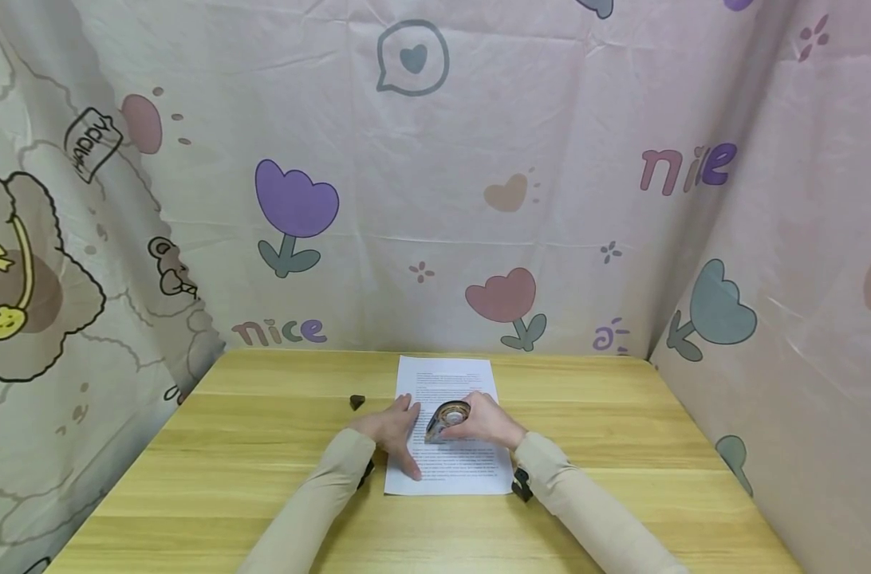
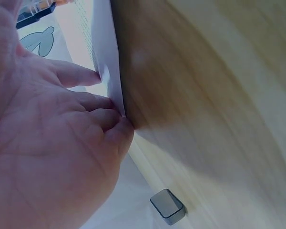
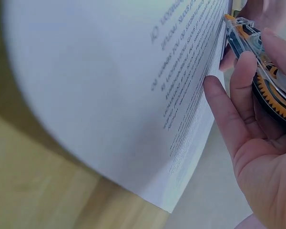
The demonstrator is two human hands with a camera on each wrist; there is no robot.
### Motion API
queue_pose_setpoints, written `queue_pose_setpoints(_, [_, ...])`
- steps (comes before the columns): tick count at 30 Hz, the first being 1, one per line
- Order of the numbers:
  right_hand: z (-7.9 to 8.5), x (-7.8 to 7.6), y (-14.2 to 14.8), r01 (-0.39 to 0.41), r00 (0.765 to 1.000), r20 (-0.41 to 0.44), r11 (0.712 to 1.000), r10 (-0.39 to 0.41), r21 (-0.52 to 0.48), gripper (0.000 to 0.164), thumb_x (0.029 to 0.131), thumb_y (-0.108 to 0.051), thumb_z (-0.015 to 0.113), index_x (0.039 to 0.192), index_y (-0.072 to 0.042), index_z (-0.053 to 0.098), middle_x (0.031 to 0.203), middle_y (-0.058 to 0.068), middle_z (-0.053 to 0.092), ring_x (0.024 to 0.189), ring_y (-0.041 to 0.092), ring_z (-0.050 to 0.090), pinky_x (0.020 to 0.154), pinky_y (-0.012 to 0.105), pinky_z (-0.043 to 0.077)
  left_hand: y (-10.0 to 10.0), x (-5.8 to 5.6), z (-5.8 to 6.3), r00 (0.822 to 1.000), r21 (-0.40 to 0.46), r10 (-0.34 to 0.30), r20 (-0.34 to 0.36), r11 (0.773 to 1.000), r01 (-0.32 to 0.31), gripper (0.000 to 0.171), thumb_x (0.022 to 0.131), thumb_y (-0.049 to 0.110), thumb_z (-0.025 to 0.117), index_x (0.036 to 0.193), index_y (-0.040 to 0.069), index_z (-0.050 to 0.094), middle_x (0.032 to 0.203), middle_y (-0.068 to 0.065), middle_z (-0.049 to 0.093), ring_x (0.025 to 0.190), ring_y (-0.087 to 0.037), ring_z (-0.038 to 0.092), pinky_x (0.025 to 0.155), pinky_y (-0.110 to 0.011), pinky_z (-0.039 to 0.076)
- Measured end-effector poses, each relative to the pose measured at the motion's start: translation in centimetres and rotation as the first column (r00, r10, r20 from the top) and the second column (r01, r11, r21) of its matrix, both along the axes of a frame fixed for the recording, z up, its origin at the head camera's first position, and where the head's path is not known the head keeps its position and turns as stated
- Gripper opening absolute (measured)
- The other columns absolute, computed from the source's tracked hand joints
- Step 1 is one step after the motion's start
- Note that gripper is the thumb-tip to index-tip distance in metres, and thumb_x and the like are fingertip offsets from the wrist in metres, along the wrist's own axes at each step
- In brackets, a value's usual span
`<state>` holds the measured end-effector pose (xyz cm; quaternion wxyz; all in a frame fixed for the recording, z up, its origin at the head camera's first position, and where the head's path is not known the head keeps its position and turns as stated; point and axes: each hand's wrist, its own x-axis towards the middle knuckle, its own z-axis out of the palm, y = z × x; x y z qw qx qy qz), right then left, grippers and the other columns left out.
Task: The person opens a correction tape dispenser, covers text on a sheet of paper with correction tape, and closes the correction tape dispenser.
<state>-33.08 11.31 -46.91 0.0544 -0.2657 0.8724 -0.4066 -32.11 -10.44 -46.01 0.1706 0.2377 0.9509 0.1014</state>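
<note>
A printed sheet of paper (image 1: 471, 474) lies on the wooden table in front of the person. The left hand (image 1: 395, 430) rests on its left edge with thumb and fingers spread; in the left wrist view the fingertips touch the paper's edge. Over the middle of the sheet, the right hand (image 1: 488, 420) grips a correction tape dispenser (image 1: 450, 414) between thumb and fingers. Its clear case and orange gear show in the right wrist view, with the tip close to the printed lines. The right little finger touches the paper there.
A small dark cap-like block (image 1: 357, 402) lies on the table (image 1: 285, 446) left of the sheet, beyond the left hand. A patterned cloth (image 1: 407, 199) hangs behind the table and along both sides.
</note>
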Motion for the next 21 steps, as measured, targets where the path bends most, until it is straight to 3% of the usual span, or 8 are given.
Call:
queue_pose_setpoints(10, [0.17,0.05,-0.13,0.012,1.000,-0.015,0.999,-0.012,0.032,0.025,0.065,-0.027,0.081,0.082,-0.013,0.068,0.073,-0.008,0.065,0.064,0.007,0.062,0.061,0.022,0.051,-0.05,-0.06,-0.10,1.000,0.011,-0.007,-0.007,1.000,0.007,0.131,0.044,0.060,0.080,0.143,0.001,0.017,0.148,-0.024,0.006,0.136,-0.033,0.005,0.109,-0.043,0.012])
queue_pose_setpoints(21, [0.99,-0.19,-0.46,0.006,0.996,-0.085,0.990,0.006,0.144,0.024,0.063,-0.028,0.081,0.077,-0.015,0.066,0.068,-0.011,0.062,0.059,0.005,0.059,0.057,0.021,0.049,-0.06,-0.11,-0.30,1.000,-0.001,0.006,-0.008,1.000,-0.006,0.133,0.043,0.062,0.079,0.143,0.002,0.018,0.148,-0.022,0.007,0.136,-0.032,0.006,0.109,-0.042,0.013])
